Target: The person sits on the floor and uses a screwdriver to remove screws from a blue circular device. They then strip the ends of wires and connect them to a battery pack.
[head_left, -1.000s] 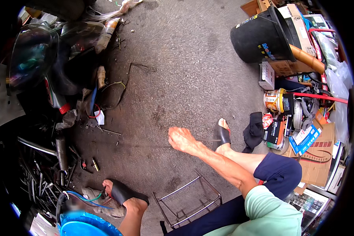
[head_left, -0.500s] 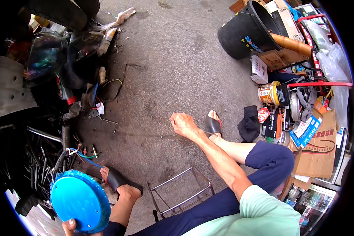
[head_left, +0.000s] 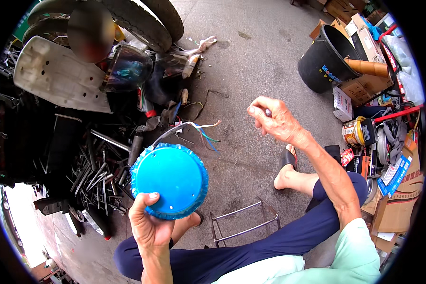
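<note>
My left hand (head_left: 151, 222) grips a round blue disc-shaped part (head_left: 168, 177) at its lower edge, thumb on the flat face. The part has a crinkled rim and small screws, and a cable (head_left: 177, 127) from its top ends in several loose coloured wires (head_left: 208, 138). Up and to the right of it, my right hand (head_left: 272, 118) is closed on a small metal object (head_left: 268, 112), mostly hidden by the fingers, clear of the blue part. A metal tubular frame (head_left: 241, 222) lies on the ground below, between my legs.
Metal tools (head_left: 99, 180), a pale panel (head_left: 56, 78), a dark visor (head_left: 127, 68) and tyres (head_left: 168, 23) are heaped at left. A black bucket (head_left: 319, 66) and stacked cardboard (head_left: 395, 213) line the right. The ground (head_left: 236, 61) runs between them.
My left hand has brought the blue part up from the lower left toward the middle. My right hand has risen and shifted right. The view has swung toward the tyres and heap at left.
</note>
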### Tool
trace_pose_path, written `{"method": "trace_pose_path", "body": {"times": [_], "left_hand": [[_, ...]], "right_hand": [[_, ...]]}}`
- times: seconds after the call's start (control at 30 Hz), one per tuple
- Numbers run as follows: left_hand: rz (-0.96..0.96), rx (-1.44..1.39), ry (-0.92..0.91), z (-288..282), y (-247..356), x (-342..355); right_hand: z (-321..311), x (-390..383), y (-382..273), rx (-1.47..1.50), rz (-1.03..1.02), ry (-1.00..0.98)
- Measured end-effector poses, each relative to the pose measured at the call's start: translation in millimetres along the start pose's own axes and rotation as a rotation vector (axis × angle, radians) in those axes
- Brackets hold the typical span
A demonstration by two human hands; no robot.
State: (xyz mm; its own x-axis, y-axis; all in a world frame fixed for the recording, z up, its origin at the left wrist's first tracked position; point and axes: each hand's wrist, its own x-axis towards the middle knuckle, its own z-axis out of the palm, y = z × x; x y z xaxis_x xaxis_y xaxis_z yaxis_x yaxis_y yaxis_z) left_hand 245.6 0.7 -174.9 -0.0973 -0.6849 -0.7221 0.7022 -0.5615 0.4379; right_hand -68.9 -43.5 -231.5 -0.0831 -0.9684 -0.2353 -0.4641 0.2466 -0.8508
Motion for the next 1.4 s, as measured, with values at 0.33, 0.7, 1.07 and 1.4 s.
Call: {"method": "trace_pose_path", "body": {"times": [0.33,0.7,1.07,1.4], "left_hand": [[-0.012,0.076,-0.212,-4.3,-19.8,-3.3],[-0.065,0.142,-0.171,2.9,-40.6,0.9],[-0.092,0.104,-0.138,1.7,-42.7,0.8],[-0.069,0.132,-0.131,0.9,-41.6,-1.9]], "right_hand": [[-54.8,-90.7,-124.2,1.041,-0.587,0.095],[-21.0,-87.5,-108.4,1.207,-0.494,0.109],[-13.3,-85.9,-109.0,1.137,-0.499,0.090],[-10.3,-86.0,-108.9,1.126,-0.500,0.076]]}}
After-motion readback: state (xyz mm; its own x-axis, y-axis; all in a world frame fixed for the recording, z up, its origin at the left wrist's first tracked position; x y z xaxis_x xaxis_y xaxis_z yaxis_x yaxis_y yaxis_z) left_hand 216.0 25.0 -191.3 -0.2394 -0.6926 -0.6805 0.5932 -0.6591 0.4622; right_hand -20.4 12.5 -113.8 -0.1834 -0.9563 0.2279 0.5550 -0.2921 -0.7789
